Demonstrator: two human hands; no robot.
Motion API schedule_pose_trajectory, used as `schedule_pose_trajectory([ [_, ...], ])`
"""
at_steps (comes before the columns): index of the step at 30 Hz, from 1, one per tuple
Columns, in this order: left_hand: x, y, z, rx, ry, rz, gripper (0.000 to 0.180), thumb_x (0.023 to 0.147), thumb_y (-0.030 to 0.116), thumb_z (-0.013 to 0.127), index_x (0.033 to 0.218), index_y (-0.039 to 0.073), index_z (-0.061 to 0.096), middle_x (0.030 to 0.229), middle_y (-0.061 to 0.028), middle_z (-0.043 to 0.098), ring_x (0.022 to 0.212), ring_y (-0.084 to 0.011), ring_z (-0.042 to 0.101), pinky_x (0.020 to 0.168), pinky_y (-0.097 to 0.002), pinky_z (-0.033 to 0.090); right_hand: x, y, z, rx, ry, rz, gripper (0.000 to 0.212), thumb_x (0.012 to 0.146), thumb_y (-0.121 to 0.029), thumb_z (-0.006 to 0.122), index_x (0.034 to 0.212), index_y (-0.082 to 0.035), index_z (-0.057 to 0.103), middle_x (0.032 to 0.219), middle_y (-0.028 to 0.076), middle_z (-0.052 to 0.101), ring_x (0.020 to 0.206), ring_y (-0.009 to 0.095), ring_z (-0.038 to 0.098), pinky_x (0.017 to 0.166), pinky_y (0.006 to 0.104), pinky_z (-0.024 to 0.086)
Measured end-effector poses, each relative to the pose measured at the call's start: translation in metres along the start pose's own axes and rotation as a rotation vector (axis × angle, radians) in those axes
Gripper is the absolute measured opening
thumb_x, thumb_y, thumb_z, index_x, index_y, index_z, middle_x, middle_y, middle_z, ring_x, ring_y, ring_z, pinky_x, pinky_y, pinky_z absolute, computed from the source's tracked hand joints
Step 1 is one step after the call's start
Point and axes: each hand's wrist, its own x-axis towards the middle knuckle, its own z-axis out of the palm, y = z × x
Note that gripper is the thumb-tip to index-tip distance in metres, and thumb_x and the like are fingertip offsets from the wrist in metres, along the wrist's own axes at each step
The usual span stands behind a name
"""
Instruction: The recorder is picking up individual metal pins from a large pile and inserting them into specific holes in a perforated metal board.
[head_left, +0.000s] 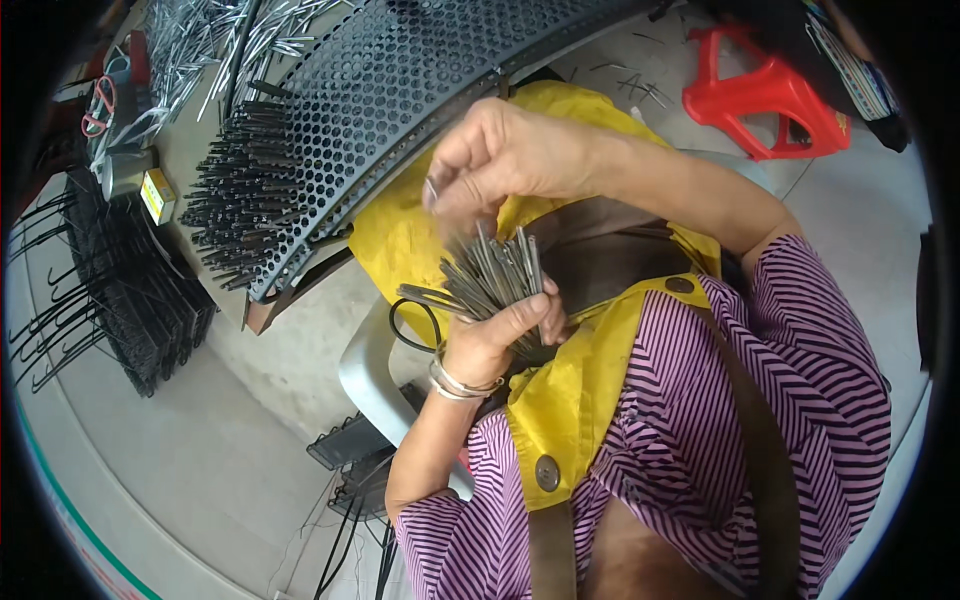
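Note:
My left hand (505, 325), with bangles at the wrist, is wrapped round a bundle of thin grey metal rods (490, 275) above my lap. Their ends fan out upward from the grip. Just above the bundle is my right hand (495, 160), its fingers curled in and slightly smeared by motion. A small shiny bit shows at its fingertips, too small to name. In front of me lies a dark perforated panel (400, 65) full of round holes. Many dark rods (245, 190) stand packed together at its left end.
Loose silver rods (205, 60) lie heaped at the far left, near red-handled scissors (98, 108), a metal cup (125, 172) and a small yellow box (158, 195). Dark hooked racks (140, 310) stand at left. A red stool (765, 95) is at far right; a yellow apron (575, 400) covers my lap.

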Motion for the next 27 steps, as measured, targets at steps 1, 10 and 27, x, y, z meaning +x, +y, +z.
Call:
schedule_pose_trajectory([
  [1, 0.002, 0.004, -0.002, -0.029, -0.033, -0.008, 0.020, 0.078, 0.011, 0.062, 0.091, -0.002, 0.054, 0.063, -0.0080, 0.052, 0.056, -0.0178, 0.050, 0.054, -0.0300, 0.044, -0.001, 0.000, 0.000, -0.063, -0.040, 0.017, 0.016, 0.080, -0.012, 0.062, 0.081, 0.003, 0.061, 0.068, 0.005, 0.062, 0.058, 0.009, 0.058, 0.053, 0.0222, 0.049],
  [10, 0.024, 0.037, -0.015, 0.025, -0.059, 0.035, 0.025, 0.074, 0.008, 0.064, 0.091, -0.006, 0.053, 0.060, -0.0075, 0.049, 0.049, -0.0153, 0.044, 0.044, -0.0263, 0.036, 0.011, -0.018, -0.004, -0.066, 0.121, -0.071, 0.012, 0.078, -0.009, 0.062, 0.074, 0.002, 0.061, 0.064, 0.003, 0.060, 0.056, 0.006, 0.055, 0.051, 0.0197, 0.046],
  [27, 0.021, 0.046, -0.026, -0.096, 0.128, 0.196, 0.023, 0.077, 0.004, 0.057, 0.098, -0.004, 0.051, 0.069, -0.0112, 0.054, 0.054, -0.0191, 0.051, 0.047, -0.0296, 0.041, 0.092, -0.058, -0.009, -0.612, 0.725, -0.866, 0.017, 0.080, 0.002, 0.055, 0.096, 0.006, 0.050, 0.065, 0.006, 0.058, 0.056, 0.010, 0.056, 0.050, 0.0209, 0.047],
])
